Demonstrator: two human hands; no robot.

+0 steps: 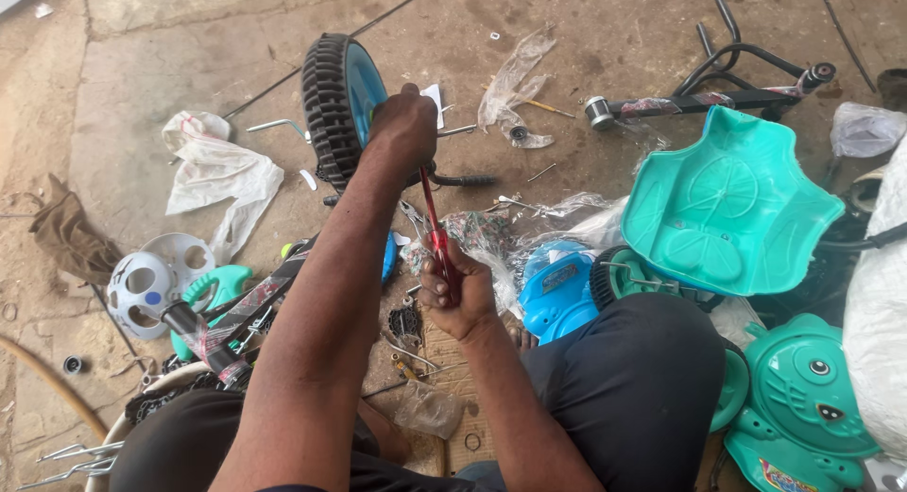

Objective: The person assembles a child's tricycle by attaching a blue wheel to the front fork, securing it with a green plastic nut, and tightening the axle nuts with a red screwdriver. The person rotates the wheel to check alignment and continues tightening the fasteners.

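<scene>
Both hands grip: left hand [404,123] steadying black-tyred blue plastic wheel [342,104], right hand [455,292] fisted round red-handled screwdriver [436,229] (best kept straight, pressing firmly).

seat [727,204] right of wheel [338,109]

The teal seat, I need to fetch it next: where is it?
In the head view, the teal seat lies on the right, beyond the person's knee, just in front of the black metal frame.
</scene>
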